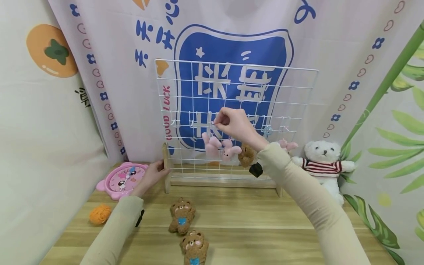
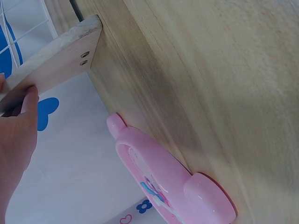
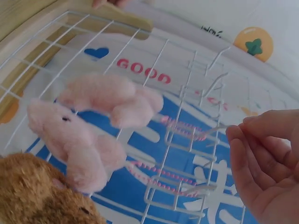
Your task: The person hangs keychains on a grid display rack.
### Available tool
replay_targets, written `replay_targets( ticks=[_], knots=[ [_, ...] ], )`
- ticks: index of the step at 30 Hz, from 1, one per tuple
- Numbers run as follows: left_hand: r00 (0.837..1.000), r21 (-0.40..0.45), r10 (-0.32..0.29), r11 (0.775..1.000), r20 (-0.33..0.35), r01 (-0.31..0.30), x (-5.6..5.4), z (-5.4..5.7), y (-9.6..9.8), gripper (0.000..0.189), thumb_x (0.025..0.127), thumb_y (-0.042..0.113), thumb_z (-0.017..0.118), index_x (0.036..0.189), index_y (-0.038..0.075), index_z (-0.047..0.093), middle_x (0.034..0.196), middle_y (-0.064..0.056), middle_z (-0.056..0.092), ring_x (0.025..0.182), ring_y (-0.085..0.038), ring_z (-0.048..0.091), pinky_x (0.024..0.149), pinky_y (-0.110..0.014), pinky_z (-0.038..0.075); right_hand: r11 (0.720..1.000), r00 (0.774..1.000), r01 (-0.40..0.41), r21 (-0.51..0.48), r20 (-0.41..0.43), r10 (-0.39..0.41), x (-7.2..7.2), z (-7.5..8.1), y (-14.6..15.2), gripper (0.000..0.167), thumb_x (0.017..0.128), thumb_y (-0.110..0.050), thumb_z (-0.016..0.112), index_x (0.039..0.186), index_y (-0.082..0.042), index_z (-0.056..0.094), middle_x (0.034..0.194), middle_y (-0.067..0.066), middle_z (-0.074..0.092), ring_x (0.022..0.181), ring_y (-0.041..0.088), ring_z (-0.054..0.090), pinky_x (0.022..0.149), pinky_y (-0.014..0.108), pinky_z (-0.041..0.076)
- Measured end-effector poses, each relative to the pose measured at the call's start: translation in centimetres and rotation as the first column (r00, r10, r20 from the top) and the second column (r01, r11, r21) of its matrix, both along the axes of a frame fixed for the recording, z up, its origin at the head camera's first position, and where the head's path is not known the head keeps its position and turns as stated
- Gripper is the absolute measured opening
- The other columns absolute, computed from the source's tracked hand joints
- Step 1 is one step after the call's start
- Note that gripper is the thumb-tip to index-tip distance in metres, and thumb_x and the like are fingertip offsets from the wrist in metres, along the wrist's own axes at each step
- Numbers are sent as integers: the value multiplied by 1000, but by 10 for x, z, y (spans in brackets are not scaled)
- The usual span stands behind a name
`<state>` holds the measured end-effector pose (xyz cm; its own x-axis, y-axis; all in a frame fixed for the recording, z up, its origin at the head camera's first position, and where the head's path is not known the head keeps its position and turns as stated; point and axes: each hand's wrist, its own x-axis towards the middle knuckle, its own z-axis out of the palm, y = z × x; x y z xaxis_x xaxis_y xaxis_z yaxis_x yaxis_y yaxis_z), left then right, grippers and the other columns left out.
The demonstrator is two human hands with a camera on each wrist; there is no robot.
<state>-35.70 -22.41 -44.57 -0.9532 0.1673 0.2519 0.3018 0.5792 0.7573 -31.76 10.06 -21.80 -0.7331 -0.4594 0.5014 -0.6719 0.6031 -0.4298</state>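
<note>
The 2 hands are well apart on the white wire rack (image 1: 236, 65), which stands along the back edge of the wooden tabletop (image 1: 248, 228). The left hand (image 1: 154, 176) grips the wooden upright (image 2: 70, 60) at the rack's left edge. The right hand (image 1: 236, 123) has its thumb and fingertip pinched at the tip of a white hook (image 3: 212, 131). From that hook, left of the rack's middle, a pink plush (image 1: 211, 145) hangs by a beaded chain. Just beside it hang a 2nd pink plush (image 1: 228, 151) and a brown plush (image 1: 246, 155). 2 brown bears with blue patches (image 1: 182, 217) lie before the rack's left part. A pink clock (image 1: 124, 180) is at the tabletop's back left corner, an orange ball (image 1: 100, 214) near its left edge, and a white bear (image 1: 322, 154) at its back right corner.
</note>
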Motion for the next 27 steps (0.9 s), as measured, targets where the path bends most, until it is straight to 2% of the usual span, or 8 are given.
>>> replay_targets(
  ticks=[3,7,12,17,22,27],
  knots=[
    [1000,0,-2,1000,0,2,0,0,0,52,98,11,60,139,-17,43,137,-37,53,127,-48,54,107,-55,48,999,999,-52,-11,6,52,12,-7,-2,3,90,-2,69,90,-3,66,88,11,73,75,16,67,67,22,58],
    [1000,5,-9,1000,-4,9,1,1,0,53,98,11,60,139,-17,43,136,-37,53,127,-48,54,106,-55,48,994,994,-103,28,39,102,24,-29,-10,5,87,-3,72,89,-4,67,85,9,73,73,14,67,66,17,58],
    [1000,5,-8,1000,3,8,1,1,1,53,99,13,60,140,-16,42,138,-36,52,128,-48,53,107,-55,48,980,981,-176,95,100,166,26,-76,-22,4,87,-5,71,89,-5,67,88,8,72,77,14,71,70,12,57],
    [1000,4,-3,1000,7,3,1,0,-3,53,99,13,59,140,-15,43,138,-36,52,128,-48,53,107,-55,48,956,950,-262,136,213,230,17,-130,-45,3,88,-6,70,89,-5,68,87,8,74,79,15,72,71,11,56],
    [1000,4,1,1000,5,-1,1,-2,-3,52,98,13,60,140,-15,44,137,-35,53,128,-47,54,107,-54,48,940,923,-277,200,329,201,9,-179,-69,4,89,-10,69,89,-6,69,90,7,75,81,11,69,71,12,53],
    [1000,-2,8,1000,16,-8,1,-1,-1,53,99,14,60,141,-14,43,138,-35,52,129,-47,53,108,-53,47,938,920,-227,263,375,117,-1,-213,-87,4,88,-12,71,87,-8,72,86,4,74,73,4,61,65,12,49]
  ],
)
